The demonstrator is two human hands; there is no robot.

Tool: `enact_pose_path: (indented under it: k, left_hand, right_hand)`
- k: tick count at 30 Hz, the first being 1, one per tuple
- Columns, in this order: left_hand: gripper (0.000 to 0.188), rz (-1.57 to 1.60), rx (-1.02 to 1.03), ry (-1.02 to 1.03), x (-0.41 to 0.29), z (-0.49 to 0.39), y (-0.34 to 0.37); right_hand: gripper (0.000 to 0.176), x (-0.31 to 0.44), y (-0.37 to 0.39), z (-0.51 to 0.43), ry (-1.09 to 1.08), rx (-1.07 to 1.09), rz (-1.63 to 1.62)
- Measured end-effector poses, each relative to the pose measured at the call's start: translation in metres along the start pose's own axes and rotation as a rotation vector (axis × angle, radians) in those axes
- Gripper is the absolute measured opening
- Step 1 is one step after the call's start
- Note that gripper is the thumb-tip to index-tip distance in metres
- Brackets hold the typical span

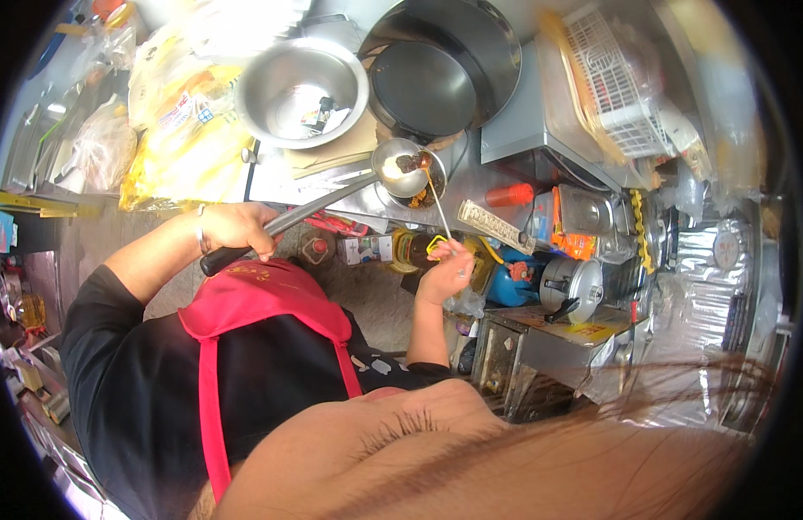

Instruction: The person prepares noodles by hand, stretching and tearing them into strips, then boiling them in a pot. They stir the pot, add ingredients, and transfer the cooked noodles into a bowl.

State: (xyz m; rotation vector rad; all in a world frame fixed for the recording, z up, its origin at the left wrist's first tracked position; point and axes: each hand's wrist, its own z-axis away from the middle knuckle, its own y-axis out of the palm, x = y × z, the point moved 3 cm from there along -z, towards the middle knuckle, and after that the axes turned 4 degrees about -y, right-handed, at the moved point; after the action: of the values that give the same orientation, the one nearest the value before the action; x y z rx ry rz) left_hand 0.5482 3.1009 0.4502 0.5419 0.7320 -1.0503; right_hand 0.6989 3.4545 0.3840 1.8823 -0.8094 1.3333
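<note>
My left hand (pixel 239 229) grips the dark handle of a large metal ladle (pixel 323 203), whose bowl holds a pale content and a dark brown paste (pixel 408 162). In my right hand (pixel 446 266) is the thin metal handle of a small spoon (pixel 439 203); its reddish-brown bowl end touches the dark paste in the ladle. Directly below the ladle's bowl stands a round metal container (pixel 437 195) with dark, oily contents, partly hidden by the ladle.
Behind the ladle are a wide steel basin (pixel 252 97) with small items inside and a large black pan (pixel 424 88). Yellow plastic bags (pixel 180 156) lie left. A white basket (pixel 613 84), a red bottle (pixel 509 194) and a pressure cooker (pixel 580 286) are at right.
</note>
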Motion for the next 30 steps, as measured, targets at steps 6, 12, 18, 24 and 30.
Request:
enact_pose_path:
  k: [6, 12, 18, 24, 30]
  left_hand:
    - [0.017, 0.033, -0.001, -0.024, 0.011, 0.027, -0.003]
    - [0.017, 0.145, 0.024, 0.054, 0.037, 0.118, -0.014]
    - [0.015, 0.380, -0.105, 0.221, 0.109, 0.259, -0.020]
    - [0.016, 0.509, -0.595, 0.268, 0.225, 0.442, -0.015]
    - [0.015, 0.647, -1.056, 0.105, 0.353, 0.612, -0.013]
  right_hand:
    - [0.052, -0.014, -0.005, -0.017, 0.275, -0.379, -0.308]
    - [0.051, -0.072, 0.014, -0.012, 0.336, -0.232, 0.013]
    - [0.040, -0.131, 0.037, 0.001, 0.460, -0.197, -0.096]
    - [0.015, -0.140, 0.223, 0.162, 0.666, 0.338, 0.103]
    - [0.013, -0.050, 0.472, 0.460, 0.787, 1.425, -0.024]
